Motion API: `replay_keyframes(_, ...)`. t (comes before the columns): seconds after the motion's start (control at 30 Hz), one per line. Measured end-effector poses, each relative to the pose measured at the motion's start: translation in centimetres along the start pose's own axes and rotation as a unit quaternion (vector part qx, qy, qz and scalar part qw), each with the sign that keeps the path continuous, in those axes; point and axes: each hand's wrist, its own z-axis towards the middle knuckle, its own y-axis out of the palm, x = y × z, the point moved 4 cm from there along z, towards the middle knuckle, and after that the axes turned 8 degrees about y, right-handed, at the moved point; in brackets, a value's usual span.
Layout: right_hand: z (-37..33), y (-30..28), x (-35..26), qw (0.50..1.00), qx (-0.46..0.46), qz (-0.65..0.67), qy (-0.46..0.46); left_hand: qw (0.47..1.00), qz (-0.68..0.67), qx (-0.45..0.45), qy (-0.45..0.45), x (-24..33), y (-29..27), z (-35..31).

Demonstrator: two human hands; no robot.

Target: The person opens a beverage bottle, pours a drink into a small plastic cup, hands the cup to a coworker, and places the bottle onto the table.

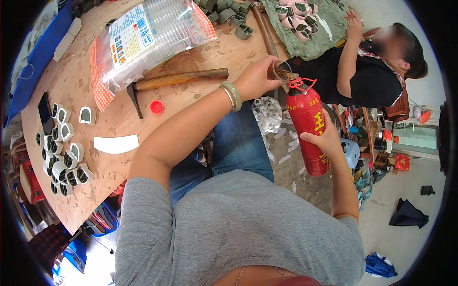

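**Tall red bottle (307, 117), neck beside clear plastic cup (282, 71)**

Beyond the near edge of the brown wooden table (234, 52), our right hand (328, 136) grasps the bottle, its long axis slanting forward-left to the cup our left hand (261, 78) pinches.

Btl (305, 119) glossy plstc, cup (282, 71) smooth plstc, tbl (119, 118) matt wood.
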Motion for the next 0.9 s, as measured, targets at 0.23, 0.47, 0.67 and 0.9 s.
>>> replay_keyframes(0.23, -0.15, -0.03, -0.14, 1.0, 0.004, -0.01, -0.001, 1.0, -0.028, -0.009, -0.006, 0.08, 0.01, 0.02)
replay_keyframes(0.47, -0.15, 0.0, -0.17, 1.0, 0.005, -0.009, 0.001, 0.999, -0.045, -0.011, -0.013, 0.2, -0.03, -0.02)
replay_keyframes(0.67, -0.23, 0.04, -0.41, 1.0, 0.008, -0.014, -0.005, 0.999, -0.044, -0.013, -0.014, 0.19, -0.02, 0.01)
replay_keyframes(0.9, -0.14, 0.18, -0.04, 1.0, 0.006, 0.001, -0.004, 0.999, -0.046, -0.011, -0.013, 0.37, -0.04, 0.0)
